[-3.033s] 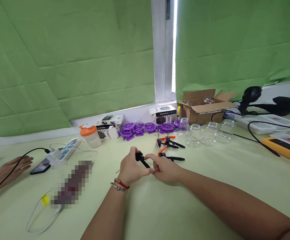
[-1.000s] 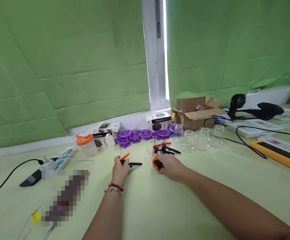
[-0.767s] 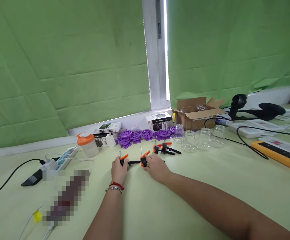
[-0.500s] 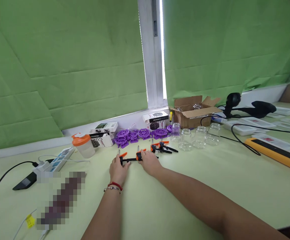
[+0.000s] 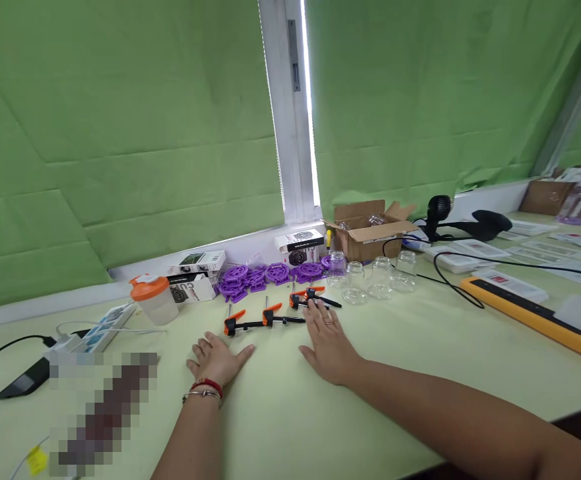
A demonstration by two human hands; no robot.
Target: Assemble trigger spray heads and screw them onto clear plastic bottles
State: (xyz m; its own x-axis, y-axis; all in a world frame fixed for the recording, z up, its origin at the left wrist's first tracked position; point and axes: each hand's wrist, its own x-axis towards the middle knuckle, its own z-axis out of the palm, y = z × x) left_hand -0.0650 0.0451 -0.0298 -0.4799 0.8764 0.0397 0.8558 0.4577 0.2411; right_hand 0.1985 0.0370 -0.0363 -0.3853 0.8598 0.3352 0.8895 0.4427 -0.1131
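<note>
On the pale green table lies a black bar clamp with orange parts (image 5: 253,325), set crosswise. My left hand (image 5: 219,360) is just in front of its left end, fingers spread and holding nothing. Near the right end, my right hand (image 5: 331,343) rests palm down with its fingers stretched out; its fingertips lie close to two smaller black and orange clamps (image 5: 315,298), and I cannot tell whether they touch. Behind the clamps sit several purple plastic wheel-like pieces (image 5: 277,273). Several clear glass jars (image 5: 355,283) stand to the right of them.
An orange-lidded shaker cup (image 5: 154,300) and a white power strip (image 5: 107,328) are on the left. Small printed boxes (image 5: 193,287) and an open cardboard box (image 5: 375,239) stand along the wall. A long yellow-and-black bar (image 5: 530,317) and a black cable lie at right.
Both hands have let go of the bar clamp, which stays on the table. The left hand has drawn back to the left, the right hand has moved right, and the view has turned right.
</note>
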